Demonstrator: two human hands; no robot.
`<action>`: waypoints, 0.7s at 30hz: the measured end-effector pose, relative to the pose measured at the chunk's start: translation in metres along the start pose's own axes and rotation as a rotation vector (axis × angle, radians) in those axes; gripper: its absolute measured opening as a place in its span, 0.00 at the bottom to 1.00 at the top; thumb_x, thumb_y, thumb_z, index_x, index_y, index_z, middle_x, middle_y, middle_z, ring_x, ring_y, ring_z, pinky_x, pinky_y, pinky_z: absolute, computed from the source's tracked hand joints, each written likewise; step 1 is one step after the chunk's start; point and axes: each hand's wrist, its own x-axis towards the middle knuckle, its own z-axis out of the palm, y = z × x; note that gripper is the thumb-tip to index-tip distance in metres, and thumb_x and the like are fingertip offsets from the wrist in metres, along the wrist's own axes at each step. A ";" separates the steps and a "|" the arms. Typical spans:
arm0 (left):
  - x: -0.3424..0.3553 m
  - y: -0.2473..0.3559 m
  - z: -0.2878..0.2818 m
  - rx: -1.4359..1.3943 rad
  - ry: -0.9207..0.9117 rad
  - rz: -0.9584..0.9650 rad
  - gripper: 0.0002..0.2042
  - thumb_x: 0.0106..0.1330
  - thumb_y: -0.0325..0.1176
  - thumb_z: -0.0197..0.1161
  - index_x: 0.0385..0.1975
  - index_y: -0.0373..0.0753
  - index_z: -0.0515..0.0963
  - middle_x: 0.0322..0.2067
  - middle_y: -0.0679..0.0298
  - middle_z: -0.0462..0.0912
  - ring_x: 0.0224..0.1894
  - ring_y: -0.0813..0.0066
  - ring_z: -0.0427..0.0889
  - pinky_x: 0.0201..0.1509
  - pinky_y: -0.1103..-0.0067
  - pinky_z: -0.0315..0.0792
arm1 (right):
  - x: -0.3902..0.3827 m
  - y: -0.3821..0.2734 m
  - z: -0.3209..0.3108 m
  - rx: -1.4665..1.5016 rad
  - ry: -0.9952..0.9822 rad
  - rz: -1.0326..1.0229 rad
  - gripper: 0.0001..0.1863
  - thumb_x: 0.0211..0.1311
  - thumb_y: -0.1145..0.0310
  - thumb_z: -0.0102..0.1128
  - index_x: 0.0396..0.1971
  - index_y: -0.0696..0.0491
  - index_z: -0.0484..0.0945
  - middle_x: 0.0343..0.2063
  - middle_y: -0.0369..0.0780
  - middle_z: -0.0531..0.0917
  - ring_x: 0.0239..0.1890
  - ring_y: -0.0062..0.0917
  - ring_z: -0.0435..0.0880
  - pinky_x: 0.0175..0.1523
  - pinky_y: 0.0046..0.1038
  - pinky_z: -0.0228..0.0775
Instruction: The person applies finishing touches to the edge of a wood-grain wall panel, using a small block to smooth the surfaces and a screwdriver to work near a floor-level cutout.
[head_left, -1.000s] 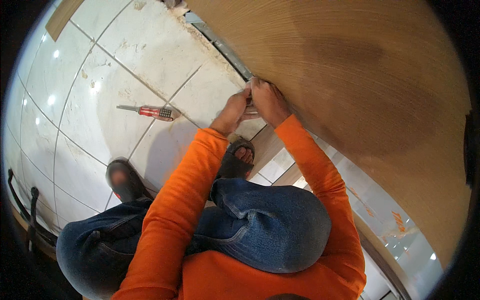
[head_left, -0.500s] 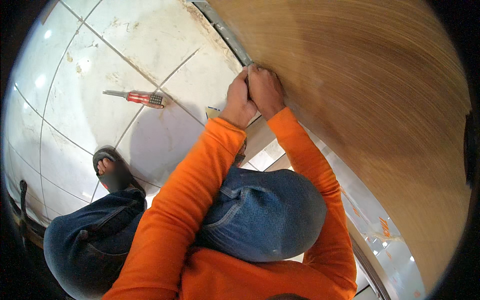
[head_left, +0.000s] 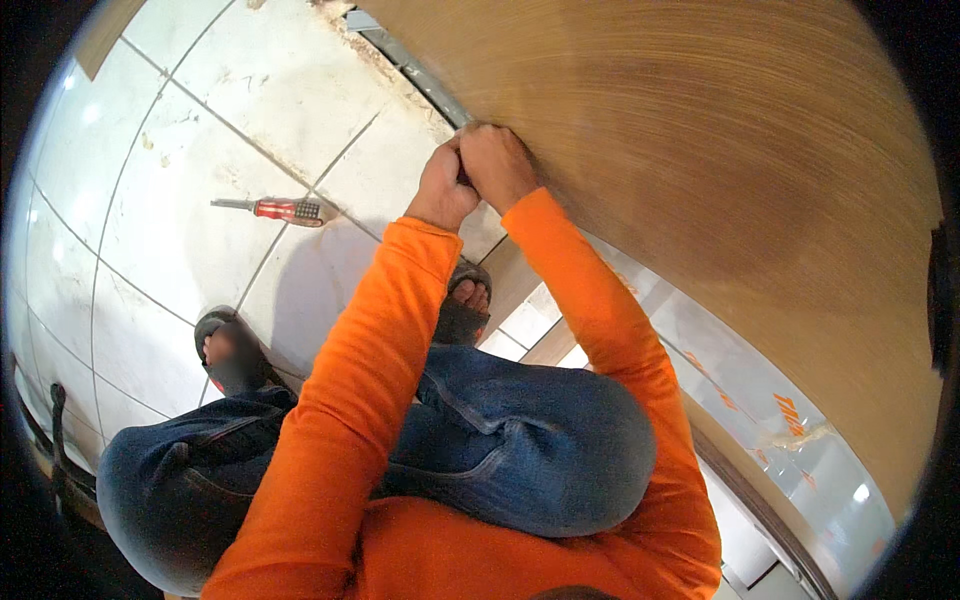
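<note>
Both hands meet at the lower edge of a large wood-grain panel (head_left: pixel 700 170), where a grey metal strip (head_left: pixel 410 68) runs along the border. My left hand (head_left: pixel 441 190) is closed, thumb side up, pressed beside the other hand. Curled into a fist against the panel is my right hand (head_left: pixel 497 160), its knuckles at the near end of the visible strip. Whatever the fingers of either hand pinch is hidden between and beneath them.
On the white floor tiles (head_left: pixel 250 130) to the left lies a screwdriver (head_left: pixel 285 210) with a red and black handle. My sandalled feet stand below it. Clear plastic film (head_left: pixel 745 400) with orange print lies along the panel at right.
The view has shifted, so more film and my right foot show. My hands stay together at the panel edge, slightly farther left in the picture. The screwdriver still lies on the tiles.
</note>
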 end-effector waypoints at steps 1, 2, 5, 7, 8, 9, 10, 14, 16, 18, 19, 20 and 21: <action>0.002 0.002 0.008 -0.147 0.070 -0.113 0.16 0.77 0.33 0.42 0.54 0.36 0.74 0.53 0.54 0.80 0.55 0.58 0.78 0.62 0.63 0.73 | -0.002 0.002 0.000 0.016 -0.004 0.022 0.10 0.61 0.73 0.54 0.29 0.58 0.85 0.30 0.51 0.86 0.33 0.42 0.89 0.38 0.41 0.83; 0.005 -0.004 0.015 -0.118 0.093 -0.115 0.16 0.77 0.34 0.42 0.53 0.36 0.75 0.52 0.54 0.81 0.54 0.58 0.79 0.62 0.63 0.73 | -0.007 0.011 0.005 0.019 -0.005 0.020 0.10 0.61 0.73 0.54 0.30 0.59 0.84 0.30 0.51 0.86 0.33 0.42 0.89 0.38 0.41 0.82; 0.016 0.000 -0.004 -0.175 0.098 -0.139 0.16 0.77 0.33 0.41 0.51 0.35 0.76 0.50 0.54 0.82 0.53 0.59 0.80 0.60 0.63 0.75 | -0.001 0.009 0.010 0.041 0.031 -0.008 0.09 0.62 0.72 0.53 0.31 0.59 0.82 0.29 0.52 0.86 0.33 0.43 0.89 0.38 0.42 0.82; 0.017 0.002 -0.004 -0.199 0.132 -0.118 0.14 0.74 0.31 0.48 0.53 0.32 0.75 0.50 0.54 0.83 0.52 0.62 0.81 0.60 0.66 0.75 | -0.003 0.003 0.011 0.058 0.052 0.018 0.09 0.62 0.73 0.53 0.32 0.59 0.82 0.28 0.52 0.86 0.33 0.43 0.88 0.38 0.42 0.82; 0.015 -0.002 -0.007 -0.212 0.155 -0.117 0.15 0.72 0.30 0.52 0.54 0.31 0.75 0.50 0.53 0.83 0.51 0.63 0.82 0.59 0.67 0.76 | -0.004 0.002 0.011 0.067 0.046 0.007 0.09 0.62 0.73 0.53 0.31 0.59 0.82 0.28 0.52 0.85 0.33 0.43 0.88 0.38 0.42 0.82; 0.013 -0.004 -0.019 -0.101 -0.045 0.010 0.16 0.68 0.29 0.56 0.54 0.31 0.75 0.50 0.55 0.83 0.52 0.65 0.82 0.59 0.69 0.76 | -0.003 0.002 0.012 0.076 0.039 -0.004 0.08 0.61 0.73 0.54 0.31 0.59 0.82 0.28 0.52 0.85 0.33 0.44 0.88 0.38 0.42 0.82; 0.008 -0.004 -0.032 0.011 -0.244 0.135 0.18 0.64 0.27 0.61 0.54 0.31 0.75 0.50 0.56 0.83 0.52 0.68 0.81 0.58 0.71 0.75 | -0.003 0.001 0.014 0.087 0.032 -0.015 0.08 0.61 0.73 0.54 0.31 0.59 0.82 0.28 0.52 0.85 0.34 0.44 0.88 0.38 0.41 0.82; -0.003 0.012 -0.004 0.854 -0.175 0.208 0.14 0.70 0.26 0.53 0.54 0.32 0.74 0.50 0.55 0.82 0.49 0.64 0.82 0.56 0.69 0.77 | -0.003 0.012 0.009 0.050 -0.023 0.045 0.08 0.60 0.72 0.56 0.31 0.59 0.84 0.30 0.52 0.86 0.35 0.44 0.89 0.39 0.41 0.82; 0.002 0.030 -0.026 0.767 -0.126 0.118 0.21 0.58 0.26 0.66 0.52 0.30 0.75 0.47 0.56 0.84 0.47 0.69 0.82 0.53 0.74 0.77 | 0.011 -0.007 0.007 0.093 -0.042 -0.004 0.09 0.59 0.72 0.57 0.31 0.58 0.85 0.31 0.52 0.86 0.35 0.44 0.89 0.39 0.41 0.82; 0.006 0.041 -0.024 1.078 -0.133 0.144 0.25 0.50 0.27 0.74 0.49 0.28 0.77 0.43 0.57 0.85 0.44 0.71 0.83 0.50 0.76 0.77 | 0.022 -0.001 0.009 0.050 -0.080 0.020 0.09 0.59 0.72 0.57 0.30 0.57 0.87 0.31 0.51 0.87 0.36 0.43 0.89 0.40 0.42 0.82; 0.001 0.050 -0.019 1.440 -0.150 0.242 0.25 0.47 0.28 0.76 0.47 0.27 0.79 0.41 0.56 0.86 0.42 0.71 0.84 0.48 0.77 0.77 | 0.026 0.001 0.009 0.031 -0.097 0.036 0.10 0.59 0.71 0.57 0.30 0.56 0.88 0.32 0.50 0.87 0.36 0.43 0.89 0.41 0.42 0.82; 0.000 0.053 -0.018 1.436 -0.145 0.262 0.22 0.48 0.32 0.77 0.42 0.28 0.80 0.38 0.57 0.87 0.41 0.68 0.85 0.47 0.75 0.78 | 0.034 -0.002 0.012 0.019 -0.076 0.040 0.10 0.58 0.71 0.58 0.30 0.55 0.88 0.32 0.50 0.87 0.36 0.43 0.89 0.41 0.42 0.82; 0.000 0.053 -0.015 1.428 -0.147 0.284 0.20 0.48 0.36 0.77 0.37 0.29 0.81 0.35 0.57 0.88 0.39 0.65 0.86 0.46 0.74 0.78 | 0.041 -0.003 0.013 0.001 -0.056 0.048 0.10 0.58 0.71 0.58 0.30 0.54 0.89 0.32 0.49 0.87 0.36 0.43 0.89 0.41 0.42 0.82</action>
